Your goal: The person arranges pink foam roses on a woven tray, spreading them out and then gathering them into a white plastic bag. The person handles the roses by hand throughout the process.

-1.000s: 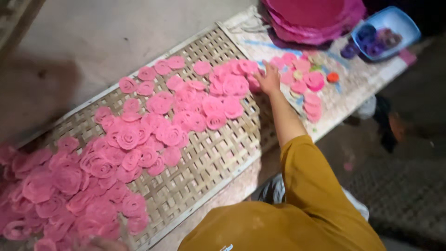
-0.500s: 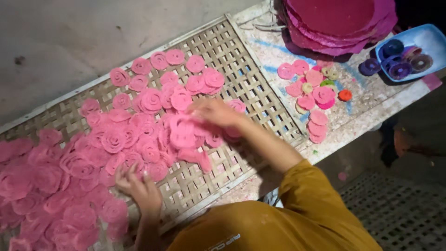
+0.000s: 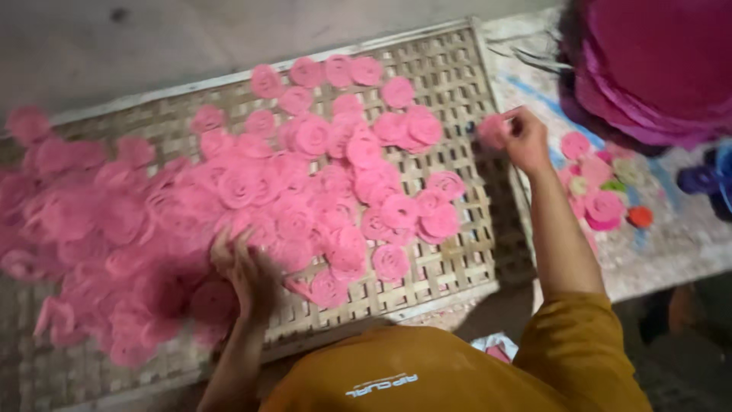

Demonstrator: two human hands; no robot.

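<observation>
Half a second ago the right hand [image 3: 526, 141] lay among the discs [image 3: 305, 191]; now its grip pinches one disc [image 3: 492, 130] at the tray's [image 3: 457, 69] 3 o'clock edge, while the left hand [image 3: 248, 271], fingers spread, presses the heap at 7 o'clock

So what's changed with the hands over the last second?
The right hand came back from the middle of the woven tray to its right edge, now pinching one pink disc. The left hand stays on the pink pile. The tray and pile lie as before.
</observation>
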